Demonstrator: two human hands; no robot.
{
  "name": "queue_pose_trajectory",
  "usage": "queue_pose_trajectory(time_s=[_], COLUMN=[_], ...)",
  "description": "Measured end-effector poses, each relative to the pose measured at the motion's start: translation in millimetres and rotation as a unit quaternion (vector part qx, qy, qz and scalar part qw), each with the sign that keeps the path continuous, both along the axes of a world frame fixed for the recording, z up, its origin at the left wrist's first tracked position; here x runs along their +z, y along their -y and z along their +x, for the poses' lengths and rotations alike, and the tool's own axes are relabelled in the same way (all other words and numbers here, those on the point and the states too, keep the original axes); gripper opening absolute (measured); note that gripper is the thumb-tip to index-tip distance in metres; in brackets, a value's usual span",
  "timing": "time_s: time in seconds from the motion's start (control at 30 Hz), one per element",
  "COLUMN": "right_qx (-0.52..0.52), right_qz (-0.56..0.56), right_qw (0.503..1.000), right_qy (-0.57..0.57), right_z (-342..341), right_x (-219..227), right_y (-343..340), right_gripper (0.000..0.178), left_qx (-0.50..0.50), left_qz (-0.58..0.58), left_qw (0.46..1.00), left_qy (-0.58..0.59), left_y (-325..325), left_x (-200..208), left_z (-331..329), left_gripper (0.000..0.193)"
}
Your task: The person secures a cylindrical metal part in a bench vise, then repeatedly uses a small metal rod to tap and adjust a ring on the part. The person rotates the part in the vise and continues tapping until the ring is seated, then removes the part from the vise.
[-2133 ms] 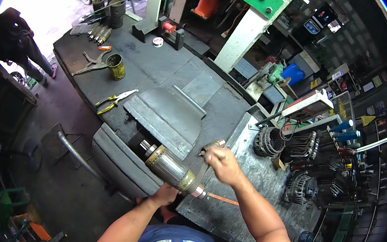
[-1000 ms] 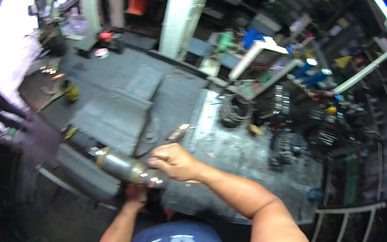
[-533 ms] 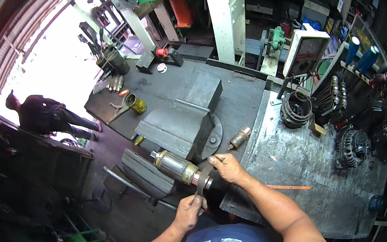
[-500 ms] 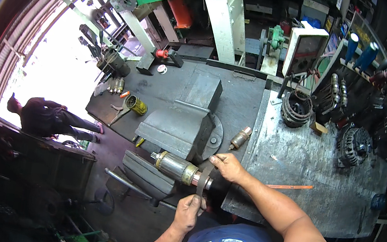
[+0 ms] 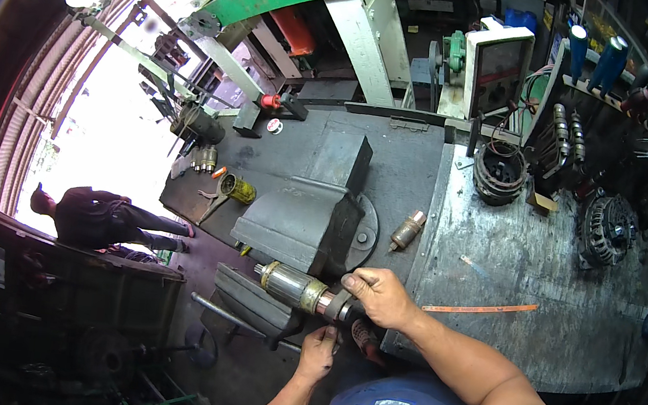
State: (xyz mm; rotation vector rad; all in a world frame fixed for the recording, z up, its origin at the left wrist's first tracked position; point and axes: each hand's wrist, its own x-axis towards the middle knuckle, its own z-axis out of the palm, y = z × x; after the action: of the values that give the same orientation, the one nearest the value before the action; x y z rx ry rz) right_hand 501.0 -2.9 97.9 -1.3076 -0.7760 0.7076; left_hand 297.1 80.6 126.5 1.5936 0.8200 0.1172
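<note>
A motor armature (image 5: pixel 290 284) with a copper commutator lies clamped in a large bench vise (image 5: pixel 290 218), its shaft pointing left. A narrow dark strip, apparently abrasive cloth (image 5: pixel 338 305), passes over the commutator end. My right hand (image 5: pixel 379 297) pinches the strip's upper end, with the thumb close above the commutator. Below the armature, my left hand (image 5: pixel 317 354) is closed with fingertips pinched; the strip's lower end seems to be in it, mostly hidden. The vise's front jaw (image 5: pixel 251 300) stands left of my left hand.
On the bench are a smaller armature (image 5: pixel 408 231), an orange flat strip (image 5: pixel 481 309), a yellow can (image 5: pixel 239 188), pliers (image 5: pixel 213 207), a round stator (image 5: pixel 499 175) and an alternator (image 5: pixel 608 229). A vise handle (image 5: pixel 244 322) juts out in front. Another person (image 5: pixel 95 219) stands at the left.
My right hand has come down towards the commutator, and less of the strip shows between my hands. The left hand stays below the armature. The whole view has shifted slightly.
</note>
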Motion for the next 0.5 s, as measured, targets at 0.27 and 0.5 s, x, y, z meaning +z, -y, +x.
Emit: queue_pose_trajectory(time_s=[0.27, 0.5], right_qx=[-0.093, -0.017], right_qz=[-0.096, -0.152], right_qw=[0.991, 0.987], right_qy=[0.015, 0.053], right_z=[4.8, 32.0], right_x=[-6.2, 11.8], right_y=[-1.7, -11.0], right_gripper=[0.043, 0.041], left_qx=[-0.013, -0.053], left_qz=[-0.006, -0.037], left_qw=[0.999, 0.995], left_qy=[0.034, 0.077], left_y=[-2.0, -7.6], left_x=[10.3, -19.9], left_z=[2.8, -3.2], left_gripper=[0.046, 0.045])
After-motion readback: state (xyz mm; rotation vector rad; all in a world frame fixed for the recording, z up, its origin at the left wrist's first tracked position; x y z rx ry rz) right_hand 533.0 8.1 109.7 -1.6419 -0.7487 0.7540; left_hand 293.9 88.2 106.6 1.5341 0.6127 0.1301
